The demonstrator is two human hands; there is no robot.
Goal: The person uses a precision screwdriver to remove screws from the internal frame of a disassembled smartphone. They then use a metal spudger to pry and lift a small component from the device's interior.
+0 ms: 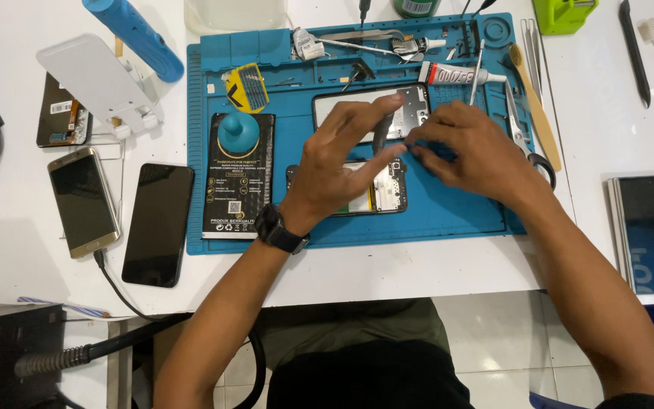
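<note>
Over the blue mat [448,204], my left hand [338,163] pinches a dark screwdriver [381,135]; right hand [467,148] fingers steady its tip, narrow. I judge a slip could scratch the opened phone [387,189].

The work mat [448,204] looks like matt blue rubber on a glossy white table [418,273]. The phone frame [416,106] at the mat's middle shows bare grey metal; two phones [157,223] near the table's left edge have glossy black glass.

Your opened phone [378,189] lies flat on the blue mat [448,204], insides up; its detached metal frame [410,106] sits just behind.
</note>
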